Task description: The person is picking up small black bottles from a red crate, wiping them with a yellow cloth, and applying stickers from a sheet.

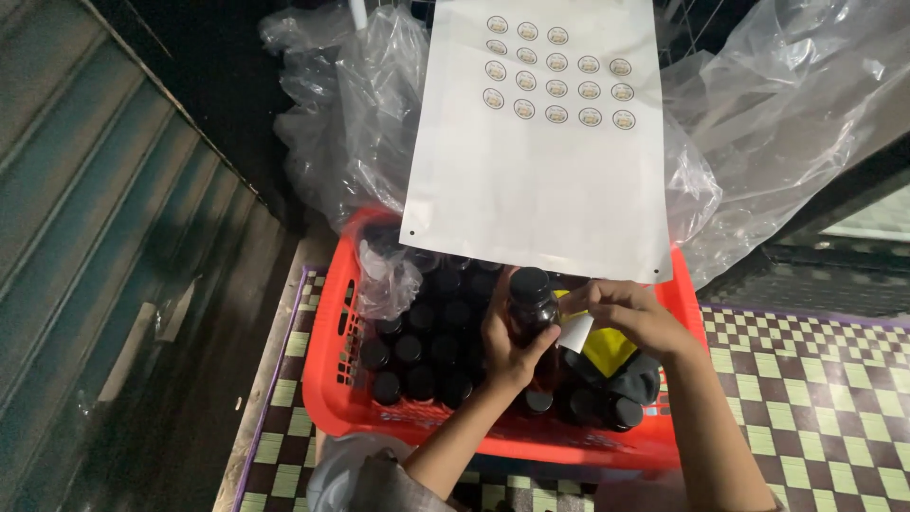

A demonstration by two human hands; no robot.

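Observation:
My left hand [509, 349] grips a dark bottle [532, 301] with a black cap, held upright above a red plastic basket [332, 379]. My right hand [633, 315] touches the bottle's side with its fingertips, pinching a small white label [574, 332] against it. The basket holds several more dark, black-capped bottles [422, 356] standing upright. A white sheet [540, 161] with rows of round stickers lies across the basket's far edge.
Crumpled clear plastic bags [758, 123] are piled behind the basket. A yellow item [611, 349] lies inside the basket on the right. A green-and-dark checkered mat [815, 398] lies under the basket. At the left runs a corrugated metal shutter [95, 237].

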